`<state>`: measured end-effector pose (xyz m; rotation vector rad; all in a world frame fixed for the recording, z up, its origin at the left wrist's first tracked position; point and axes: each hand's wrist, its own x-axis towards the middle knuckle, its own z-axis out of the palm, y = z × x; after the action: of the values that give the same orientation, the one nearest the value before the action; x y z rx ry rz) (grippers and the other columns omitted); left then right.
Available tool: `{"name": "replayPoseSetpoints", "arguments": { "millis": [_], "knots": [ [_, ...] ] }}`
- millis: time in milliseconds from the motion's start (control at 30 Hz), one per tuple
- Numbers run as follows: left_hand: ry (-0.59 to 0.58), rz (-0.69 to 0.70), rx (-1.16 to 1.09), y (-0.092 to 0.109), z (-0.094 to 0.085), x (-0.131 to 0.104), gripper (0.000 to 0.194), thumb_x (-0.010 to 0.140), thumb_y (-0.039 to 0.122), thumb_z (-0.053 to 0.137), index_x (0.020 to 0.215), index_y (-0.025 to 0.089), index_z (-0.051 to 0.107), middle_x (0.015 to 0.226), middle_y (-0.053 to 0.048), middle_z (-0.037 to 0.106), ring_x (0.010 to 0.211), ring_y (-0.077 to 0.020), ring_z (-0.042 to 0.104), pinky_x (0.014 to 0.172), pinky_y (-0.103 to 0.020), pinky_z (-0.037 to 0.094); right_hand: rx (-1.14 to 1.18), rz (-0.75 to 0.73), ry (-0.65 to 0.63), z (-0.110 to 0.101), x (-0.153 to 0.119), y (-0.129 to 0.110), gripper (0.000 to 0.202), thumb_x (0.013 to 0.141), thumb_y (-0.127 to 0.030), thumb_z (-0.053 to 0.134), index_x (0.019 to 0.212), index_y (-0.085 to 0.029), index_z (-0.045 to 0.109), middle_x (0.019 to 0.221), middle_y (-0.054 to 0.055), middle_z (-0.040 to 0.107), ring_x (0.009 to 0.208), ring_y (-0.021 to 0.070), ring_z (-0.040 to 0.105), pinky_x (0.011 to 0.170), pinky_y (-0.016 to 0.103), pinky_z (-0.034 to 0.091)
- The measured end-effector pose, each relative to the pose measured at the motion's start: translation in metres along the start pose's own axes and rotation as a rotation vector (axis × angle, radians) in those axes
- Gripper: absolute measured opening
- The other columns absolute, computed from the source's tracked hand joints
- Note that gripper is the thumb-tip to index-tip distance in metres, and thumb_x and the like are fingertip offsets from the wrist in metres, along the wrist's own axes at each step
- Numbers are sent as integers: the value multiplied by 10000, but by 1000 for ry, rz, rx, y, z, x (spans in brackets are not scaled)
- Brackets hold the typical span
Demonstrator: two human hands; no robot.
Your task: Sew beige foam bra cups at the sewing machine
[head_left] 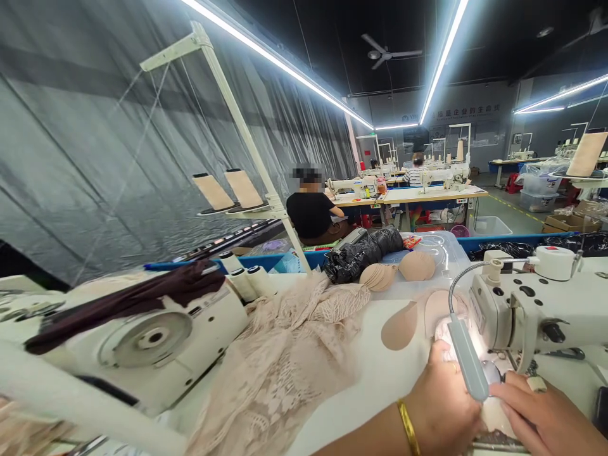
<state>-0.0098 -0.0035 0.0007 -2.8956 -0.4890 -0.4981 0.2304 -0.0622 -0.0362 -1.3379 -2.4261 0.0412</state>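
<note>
Under the grey lamp (pixel 468 358) of a white sewing machine (pixel 517 304), my left hand (pixel 439 396) has its fingers curled on pale fabric (pixel 444 332). The lamp covers part of that hand's fingertips. My right hand (pixel 541 408) lies at the right of the lamp, fingers stretched forward beside the needle area, touching the pale work. A beige teardrop-shaped pad (pixel 399 326) lies flat on the white table (pixel 351 405), left of the machine. Beige lace fabric (pixel 289 361) is heaped further left.
Another machine (pixel 156 348) with dark cloth (pixel 137 297) on it stands at the left. Beyond the table edge are stacked beige pads (pixel 379 277), a black plastic bundle (pixel 363 253) and a clear bin (pixel 446 253). A person (pixel 311 209) sits further ahead.
</note>
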Motion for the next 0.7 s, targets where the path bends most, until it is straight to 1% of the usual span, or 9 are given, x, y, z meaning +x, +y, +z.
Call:
{"name": "replayPoseSetpoints", "arguments": {
  "millis": [133,300,333,400,467,533,567,633,700],
  "knots": [
    [15,-35,-77,-5,-5,1,172,949,331,712,896,183,644,963,-27,740,883,-231,650,1089,-634,397,-20,51,88,7,-1,8,318,1050,-286,494,1232,-366,742,1025,20,819,861,243,774,704,315,600],
    [24,-83,-152,-12,3,2,131,977,330,642,922,212,649,942,-30,737,959,-249,653,1132,-593,353,-33,100,125,14,-5,14,363,1032,-297,528,1319,-373,736,1055,30,841,888,275,799,753,360,643],
    [25,-134,-140,-16,5,4,114,962,317,639,906,219,651,943,-28,732,954,-250,648,1108,-568,376,-31,107,123,14,-6,14,364,1035,-306,526,1323,-372,739,1067,36,841,909,278,802,767,365,649],
    [37,-304,-73,-28,7,6,77,946,232,597,931,226,672,1004,-50,729,958,-260,638,1034,-523,426,-17,118,124,13,-6,13,366,1044,-318,520,1331,-368,741,1096,46,838,963,280,804,807,369,656],
    [53,-492,3,-45,6,6,256,937,82,501,1046,214,692,1079,-88,726,976,-264,641,984,-489,453,8,125,128,12,-6,11,367,1049,-318,512,1333,-362,740,1128,50,833,1004,276,800,839,367,656],
    [23,-551,29,-62,5,0,385,864,-33,476,1091,189,695,1064,-96,731,934,-247,658,933,-444,481,26,140,124,12,-5,9,363,1053,-314,498,1316,-358,745,1102,50,833,970,268,801,812,358,655],
    [-10,-543,32,-68,4,-4,375,807,-52,513,1031,183,701,1013,-83,735,881,-237,663,892,-419,492,31,147,118,13,-4,9,361,1055,-313,491,1306,-357,747,1076,50,833,944,266,799,792,355,653],
    [-82,-496,39,-73,4,-13,245,716,-24,612,834,180,677,872,-58,714,770,-229,648,819,-400,500,31,156,107,13,-3,8,359,1058,-314,481,1293,-355,750,1033,51,830,911,265,795,768,353,647],
    [-132,-429,51,-66,4,-20,151,739,50,671,700,185,617,769,-52,674,735,-240,633,811,-420,502,22,162,105,12,-2,7,364,1058,-312,481,1303,-352,747,1044,57,829,931,269,791,784,358,646]
  ]
}}
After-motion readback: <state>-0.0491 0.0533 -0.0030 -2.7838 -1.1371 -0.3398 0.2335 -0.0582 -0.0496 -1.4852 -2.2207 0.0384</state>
